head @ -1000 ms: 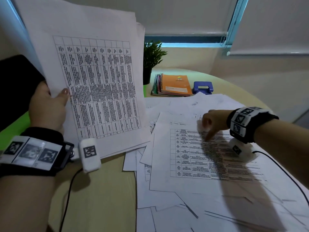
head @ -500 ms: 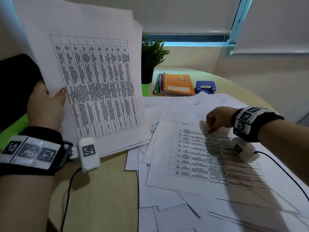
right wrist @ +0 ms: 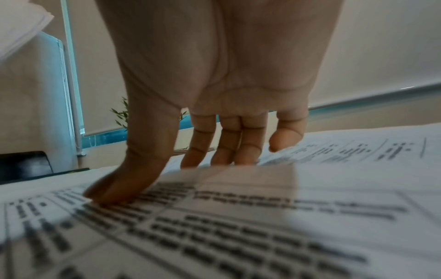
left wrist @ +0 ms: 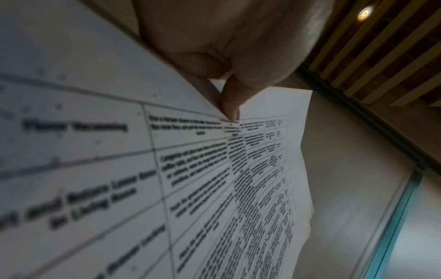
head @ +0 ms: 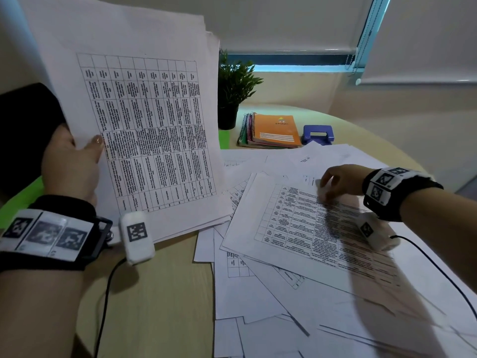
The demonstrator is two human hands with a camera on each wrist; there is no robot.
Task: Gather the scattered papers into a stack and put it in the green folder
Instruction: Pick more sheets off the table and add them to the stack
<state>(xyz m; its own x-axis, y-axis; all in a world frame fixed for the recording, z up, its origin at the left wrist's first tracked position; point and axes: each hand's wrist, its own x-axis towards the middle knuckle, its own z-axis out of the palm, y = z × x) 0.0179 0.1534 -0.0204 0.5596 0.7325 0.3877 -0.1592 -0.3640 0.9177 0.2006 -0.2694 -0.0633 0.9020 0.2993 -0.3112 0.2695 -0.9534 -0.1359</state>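
Note:
My left hand [head: 74, 161] holds a gathered stack of printed papers [head: 144, 125] upright above the table's left side, thumb [left wrist: 230, 102] on the front sheet [left wrist: 190, 169]. My right hand [head: 335, 182] is at the far edge of the top table-printed sheet [head: 296, 228]. Its thumb [right wrist: 133, 169] presses on the sheet [right wrist: 238, 226] while the fingers [right wrist: 224, 147] curl down behind its raised edge. More loose papers [head: 258, 293] lie fanned underneath. The green folder [head: 23, 202] lies under the stack, mostly hidden.
A potted plant [head: 235, 89], spiral notebooks [head: 273, 131] and a blue hole punch [head: 317, 134] stand at the back of the round wooden table [head: 154, 306]. A dark chair back [head: 25, 130] is at the left. Wrist-camera cables trail over the table and papers.
My right hand has slid away from me up the top sheet to its far edge, and that sheet has shifted slightly. The left hand keeps the stack in about the same place.

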